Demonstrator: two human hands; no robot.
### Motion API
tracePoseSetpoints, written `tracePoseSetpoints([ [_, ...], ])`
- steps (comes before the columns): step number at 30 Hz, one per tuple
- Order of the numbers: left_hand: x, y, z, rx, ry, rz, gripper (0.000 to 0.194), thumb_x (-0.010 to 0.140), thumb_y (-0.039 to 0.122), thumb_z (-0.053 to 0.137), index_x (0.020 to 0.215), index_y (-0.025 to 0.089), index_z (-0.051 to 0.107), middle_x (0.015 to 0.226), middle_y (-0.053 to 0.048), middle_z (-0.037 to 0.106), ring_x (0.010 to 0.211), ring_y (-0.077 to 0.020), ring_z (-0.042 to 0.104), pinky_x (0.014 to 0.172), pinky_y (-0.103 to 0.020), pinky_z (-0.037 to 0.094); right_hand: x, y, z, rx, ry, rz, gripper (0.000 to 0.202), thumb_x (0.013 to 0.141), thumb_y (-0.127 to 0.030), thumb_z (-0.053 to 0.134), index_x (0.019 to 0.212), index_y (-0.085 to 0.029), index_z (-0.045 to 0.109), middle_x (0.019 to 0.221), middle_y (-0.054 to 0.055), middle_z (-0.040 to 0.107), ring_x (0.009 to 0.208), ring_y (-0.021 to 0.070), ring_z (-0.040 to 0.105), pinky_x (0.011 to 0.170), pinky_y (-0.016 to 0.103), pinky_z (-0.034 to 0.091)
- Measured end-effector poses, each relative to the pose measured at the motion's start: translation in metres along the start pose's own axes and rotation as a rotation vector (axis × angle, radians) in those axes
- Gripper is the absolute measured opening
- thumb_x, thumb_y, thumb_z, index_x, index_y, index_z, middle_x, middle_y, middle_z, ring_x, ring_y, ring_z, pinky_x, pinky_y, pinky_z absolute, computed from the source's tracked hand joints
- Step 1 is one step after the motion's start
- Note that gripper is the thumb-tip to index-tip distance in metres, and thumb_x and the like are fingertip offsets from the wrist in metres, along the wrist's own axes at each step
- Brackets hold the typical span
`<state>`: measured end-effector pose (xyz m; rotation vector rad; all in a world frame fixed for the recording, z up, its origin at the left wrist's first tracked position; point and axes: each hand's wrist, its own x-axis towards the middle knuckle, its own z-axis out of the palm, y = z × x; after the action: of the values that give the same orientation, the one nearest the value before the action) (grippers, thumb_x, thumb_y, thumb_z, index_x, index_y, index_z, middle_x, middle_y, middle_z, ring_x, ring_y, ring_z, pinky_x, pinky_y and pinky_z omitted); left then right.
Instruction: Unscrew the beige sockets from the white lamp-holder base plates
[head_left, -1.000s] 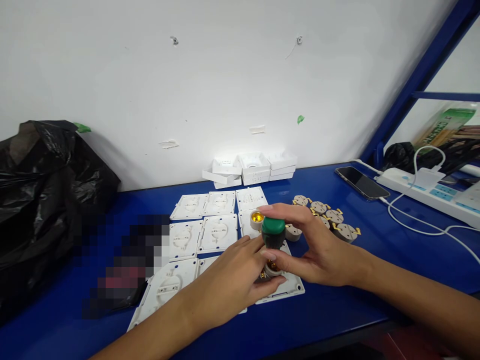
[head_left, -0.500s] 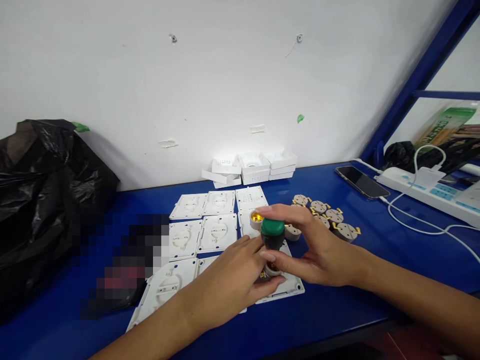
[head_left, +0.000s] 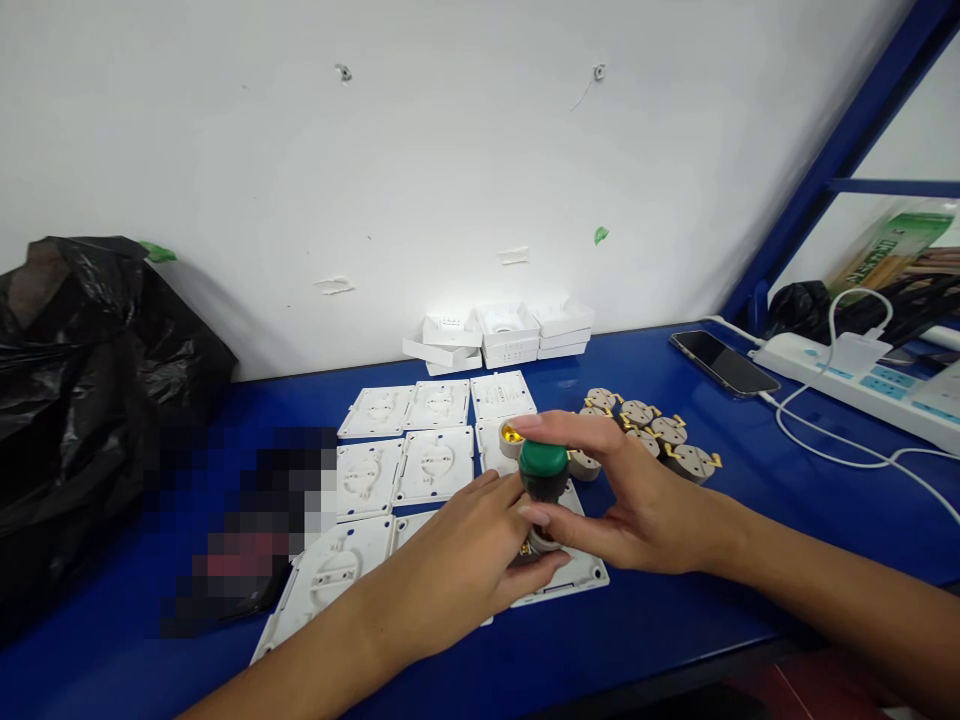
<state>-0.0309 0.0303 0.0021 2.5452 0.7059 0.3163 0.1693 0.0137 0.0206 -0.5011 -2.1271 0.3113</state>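
Note:
My right hand (head_left: 637, 490) is closed round a screwdriver (head_left: 544, 468) with a green and black handle, held upright with its tip pointing down. Beneath it, my left hand (head_left: 487, 535) grips a round lamp socket (head_left: 545, 543) against a white plastic plate (head_left: 589, 572). The screwdriver's tip sits inside that socket and is hidden. Just behind the screwdriver, another lamp socket (head_left: 511, 436) with a gold-coloured inside rests on a second plate. More white plates (head_left: 439, 466) lie in rows beside my left hand.
Several loose round sockets (head_left: 670, 431) with brass tabs lie right of the plates. White box frames (head_left: 508, 335) are stacked against the wall. A phone (head_left: 724, 363) and a power strip (head_left: 862, 385) with white cables lie at the right. A black plastic bag (head_left: 105, 400) stands at the left.
The screwdriver handle looks slightly turned and tilted in my right hand. Both hands otherwise stay in the same place, and the left keeps its hold on the socket.

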Motion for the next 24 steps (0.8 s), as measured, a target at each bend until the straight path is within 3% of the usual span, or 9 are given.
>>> tracePoseSetpoints([
  [24,0.0000,0.0016,-0.0035,-0.006,-0.017,0.023,0.008,0.101,0.028,0.063,0.104,0.021,0.063,0.114,-0.004,0.070,0.102,-0.0254,0.067,0.089,-0.037,0.052,0.0010,-0.0016,-0.0001,0.009,-0.009,0.010,0.065,0.097,-0.018,0.065,0.155,-0.025,0.035,0.113,0.005,0.073,0.083,0.0160,0.070,0.074,0.027,0.059],
])
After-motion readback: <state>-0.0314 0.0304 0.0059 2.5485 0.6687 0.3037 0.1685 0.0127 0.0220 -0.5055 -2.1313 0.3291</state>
